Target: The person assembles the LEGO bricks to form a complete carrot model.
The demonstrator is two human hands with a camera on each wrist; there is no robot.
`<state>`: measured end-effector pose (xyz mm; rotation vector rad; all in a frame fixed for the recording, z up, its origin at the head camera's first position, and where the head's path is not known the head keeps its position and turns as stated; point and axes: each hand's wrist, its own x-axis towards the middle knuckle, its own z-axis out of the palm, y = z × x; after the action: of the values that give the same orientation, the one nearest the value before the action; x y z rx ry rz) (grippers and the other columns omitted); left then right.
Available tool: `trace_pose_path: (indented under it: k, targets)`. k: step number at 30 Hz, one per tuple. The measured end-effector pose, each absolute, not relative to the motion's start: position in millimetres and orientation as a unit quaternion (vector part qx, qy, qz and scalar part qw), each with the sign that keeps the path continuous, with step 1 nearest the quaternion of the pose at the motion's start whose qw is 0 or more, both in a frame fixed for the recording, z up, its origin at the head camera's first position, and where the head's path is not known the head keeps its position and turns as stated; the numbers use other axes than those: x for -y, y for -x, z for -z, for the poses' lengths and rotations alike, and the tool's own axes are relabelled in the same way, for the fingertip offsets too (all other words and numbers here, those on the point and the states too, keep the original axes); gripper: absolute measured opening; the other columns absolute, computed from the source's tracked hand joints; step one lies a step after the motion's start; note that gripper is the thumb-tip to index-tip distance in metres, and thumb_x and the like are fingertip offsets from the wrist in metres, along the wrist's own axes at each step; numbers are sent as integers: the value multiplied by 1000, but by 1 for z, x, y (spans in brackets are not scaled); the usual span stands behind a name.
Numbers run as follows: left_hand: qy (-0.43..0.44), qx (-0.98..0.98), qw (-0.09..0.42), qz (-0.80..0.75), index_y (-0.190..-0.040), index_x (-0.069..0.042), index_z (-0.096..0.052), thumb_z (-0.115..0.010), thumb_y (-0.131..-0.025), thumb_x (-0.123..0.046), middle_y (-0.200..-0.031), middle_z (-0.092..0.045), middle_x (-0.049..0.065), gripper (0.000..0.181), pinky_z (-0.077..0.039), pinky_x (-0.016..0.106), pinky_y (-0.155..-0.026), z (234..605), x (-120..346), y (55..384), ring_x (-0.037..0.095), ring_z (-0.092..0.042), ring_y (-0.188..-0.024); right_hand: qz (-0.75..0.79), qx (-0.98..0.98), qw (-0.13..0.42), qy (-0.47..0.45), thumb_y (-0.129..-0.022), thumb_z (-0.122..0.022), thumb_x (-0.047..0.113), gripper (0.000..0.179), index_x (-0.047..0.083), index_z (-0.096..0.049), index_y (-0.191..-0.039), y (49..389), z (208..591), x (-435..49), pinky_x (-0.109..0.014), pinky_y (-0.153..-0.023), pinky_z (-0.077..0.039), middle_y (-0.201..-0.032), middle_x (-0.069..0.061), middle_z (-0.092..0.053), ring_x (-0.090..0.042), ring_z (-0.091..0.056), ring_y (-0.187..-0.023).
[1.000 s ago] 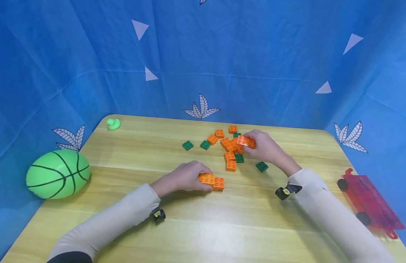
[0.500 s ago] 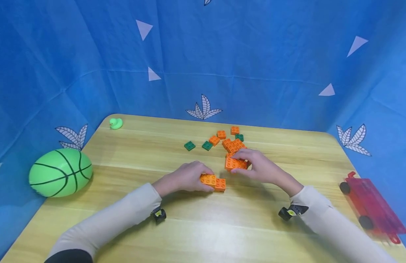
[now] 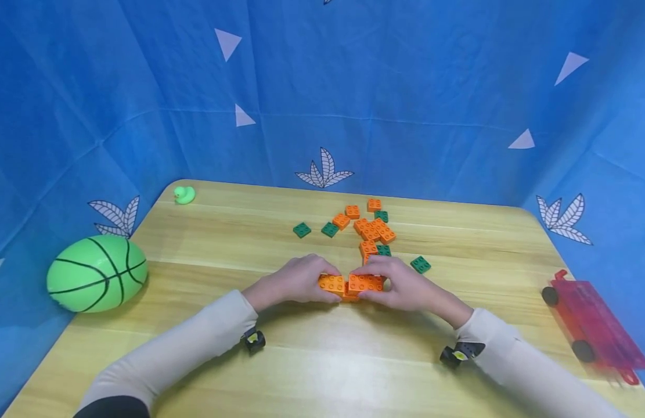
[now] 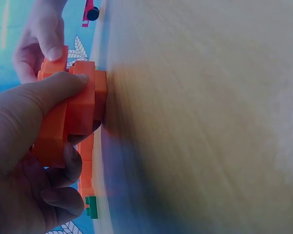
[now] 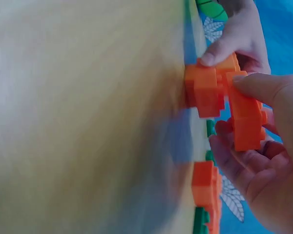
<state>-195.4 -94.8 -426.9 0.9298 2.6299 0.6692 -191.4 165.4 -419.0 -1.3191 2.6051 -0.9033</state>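
My left hand (image 3: 301, 281) grips a small stack of orange toy building bricks (image 3: 331, 283) on the table. In the left wrist view the stack (image 4: 81, 109) shows stepped layers, with the left thumb along its side. My right hand (image 3: 406, 284) pinches a longer orange brick (image 3: 365, 283) between thumb and fingers. In the right wrist view this brick (image 5: 246, 114) lies close over the studs of the stack's middle layer, beside the top brick; whether they touch I cannot tell. Both hands are side by side, fingertips nearly meeting.
Loose orange bricks (image 3: 371, 232) lie behind the hands, with green bricks (image 3: 420, 265) scattered among and around them. A green ball (image 3: 97, 274) is at left, a green toy duck (image 3: 184, 195) at the far left corner, and a red wheeled toy (image 3: 596, 325) at the right edge.
My right hand has come from the brick pile toward the near left, carrying the orange brick to the stack. The left hand has stayed in place, holding the stack.
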Motion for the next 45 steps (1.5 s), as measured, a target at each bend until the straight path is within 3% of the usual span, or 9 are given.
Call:
trace_pose_path:
  k: [12,45]
  targets:
    - [-321,-908,136,-234,-107,-25,-79,-84,-84,-39,-77,-64,-15,27,-37,20,-56,427,95,196,3,-47,-65,299,-853,52,425,-94,-76,29,35,20,-73,-128,189,425,-158,-22,-70,-43,-89,14,-59,-5,-47,-77]
    - [-311,-910,141,-236,-109,-24,-79,-84,-84,-40,-83,-67,-15,30,-38,21,-57,425,94,194,5,-50,-68,304,-844,66,438,-93,-77,27,34,18,-73,-126,191,423,-156,-22,-71,-47,-96,10,-65,-5,-50,-80]
